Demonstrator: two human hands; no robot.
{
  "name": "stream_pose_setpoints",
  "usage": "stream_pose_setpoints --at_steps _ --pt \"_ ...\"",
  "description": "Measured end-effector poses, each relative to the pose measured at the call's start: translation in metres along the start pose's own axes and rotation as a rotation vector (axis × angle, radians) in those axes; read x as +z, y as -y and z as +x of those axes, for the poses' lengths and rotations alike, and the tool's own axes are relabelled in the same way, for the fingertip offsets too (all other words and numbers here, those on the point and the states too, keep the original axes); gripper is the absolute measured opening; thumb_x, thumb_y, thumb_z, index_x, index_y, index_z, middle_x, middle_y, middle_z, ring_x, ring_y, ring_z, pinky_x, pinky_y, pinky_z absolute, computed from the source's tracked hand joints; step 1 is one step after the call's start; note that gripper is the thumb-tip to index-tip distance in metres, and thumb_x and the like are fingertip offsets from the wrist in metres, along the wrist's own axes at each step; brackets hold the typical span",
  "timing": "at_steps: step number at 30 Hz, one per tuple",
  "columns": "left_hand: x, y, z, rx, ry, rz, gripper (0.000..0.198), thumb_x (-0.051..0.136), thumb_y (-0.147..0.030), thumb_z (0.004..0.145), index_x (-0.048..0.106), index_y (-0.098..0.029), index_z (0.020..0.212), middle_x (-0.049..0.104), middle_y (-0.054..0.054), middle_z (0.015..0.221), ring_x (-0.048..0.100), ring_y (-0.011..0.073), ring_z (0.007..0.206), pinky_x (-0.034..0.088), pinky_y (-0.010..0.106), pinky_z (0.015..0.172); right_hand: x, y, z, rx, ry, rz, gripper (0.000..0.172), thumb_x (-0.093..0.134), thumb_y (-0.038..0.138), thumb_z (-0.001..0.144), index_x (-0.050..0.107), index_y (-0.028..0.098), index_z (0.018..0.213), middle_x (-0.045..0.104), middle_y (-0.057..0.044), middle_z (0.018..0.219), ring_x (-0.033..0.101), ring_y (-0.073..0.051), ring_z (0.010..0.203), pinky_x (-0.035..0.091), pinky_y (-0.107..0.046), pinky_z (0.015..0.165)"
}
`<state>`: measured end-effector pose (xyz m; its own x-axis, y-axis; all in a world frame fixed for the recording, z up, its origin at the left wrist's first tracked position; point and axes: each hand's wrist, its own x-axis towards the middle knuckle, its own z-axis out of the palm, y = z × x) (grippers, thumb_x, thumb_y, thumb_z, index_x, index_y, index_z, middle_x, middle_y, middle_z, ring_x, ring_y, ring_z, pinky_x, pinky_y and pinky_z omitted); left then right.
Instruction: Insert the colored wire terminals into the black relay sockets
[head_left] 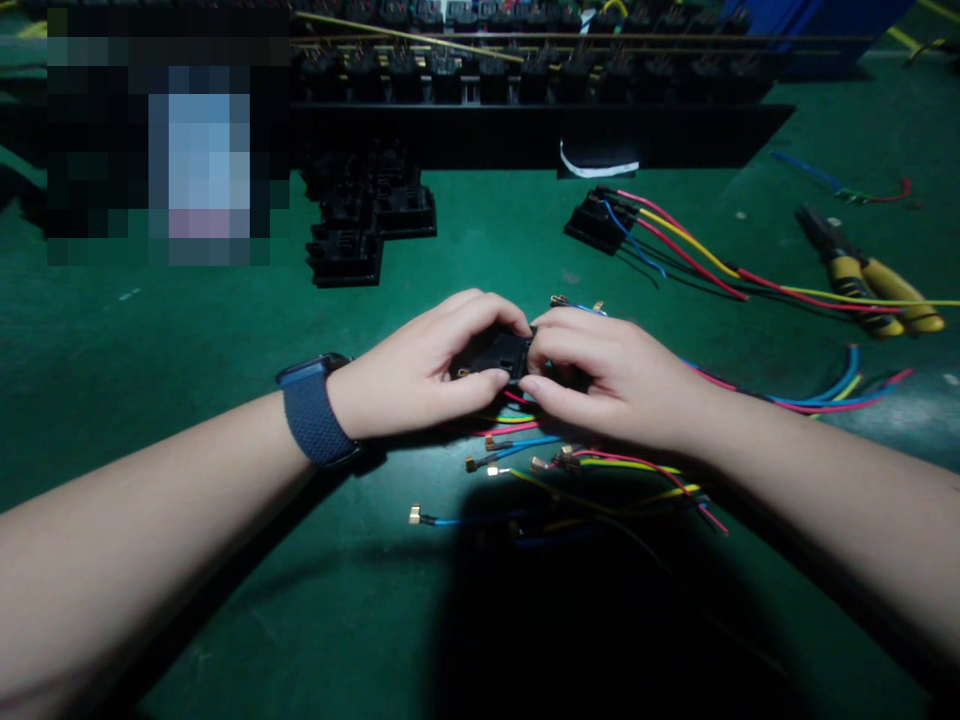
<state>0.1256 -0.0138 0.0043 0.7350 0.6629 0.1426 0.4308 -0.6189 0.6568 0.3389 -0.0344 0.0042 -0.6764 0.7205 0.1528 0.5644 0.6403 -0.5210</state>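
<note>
My left hand [457, 350], with a dark watch [315, 405] on its wrist, is closed around a black plastic socket housing [491, 355]. Against the housing's right side, my right hand [600, 365] is closed, thumb and fingers pinched together; what lies between those fingertips is mostly hidden. Just below the hands lie loose blue, red and yellow-green wires with brass terminals [471, 464] on their ends. One blue wire [457, 521] sits a little apart to the left. More wire ends [847, 385] show beyond my right forearm.
Several black housings [345, 255] are grouped at the back left. A wired black housing [600, 220] stands back right, near yellow-handled pliers [874, 285]. A long black rack [525, 135] filled with parts spans the far side, with a white strip [600, 168] before it.
</note>
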Motion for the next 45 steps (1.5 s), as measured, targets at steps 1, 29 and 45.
stream_pose_setpoints --at_steps 1,29,45 --pt "0.0 0.0 0.0 -0.001 0.002 -0.003 0.034 0.053 -0.031 0.082 0.052 -0.016 0.113 0.058 0.007 0.112 0.054 0.0217 0.101 0.043 0.033 0.088 0.0 0.0 0.0001 0.001 0.001 0.0 0.023 0.048 0.037 0.089 0.053 0.018 0.076 0.055 -0.003 0.083 0.051 -0.016 0.078 0.037 -0.029 0.068" --pt "0.0017 0.0011 0.0007 0.04 -0.009 -0.007 0.034 0.054 -0.028 0.083 0.053 -0.011 0.112 0.058 0.008 0.11 0.054 0.0206 0.102 0.042 0.031 0.089 -0.0002 -0.0007 0.0003 -0.016 0.002 0.008 0.024 0.049 0.036 0.088 0.055 0.016 0.077 0.053 -0.003 0.082 0.05 -0.014 0.077 0.037 -0.028 0.068" --pt "0.0008 0.0005 0.0004 0.03 -0.006 -0.001 0.033 0.054 -0.028 0.083 0.053 -0.011 0.112 0.058 0.008 0.109 0.053 0.0199 0.101 0.042 0.031 0.089 0.001 -0.001 0.0008 -0.014 -0.007 0.004 0.024 0.048 0.037 0.089 0.054 0.017 0.076 0.054 -0.003 0.082 0.051 -0.015 0.078 0.037 -0.028 0.068"
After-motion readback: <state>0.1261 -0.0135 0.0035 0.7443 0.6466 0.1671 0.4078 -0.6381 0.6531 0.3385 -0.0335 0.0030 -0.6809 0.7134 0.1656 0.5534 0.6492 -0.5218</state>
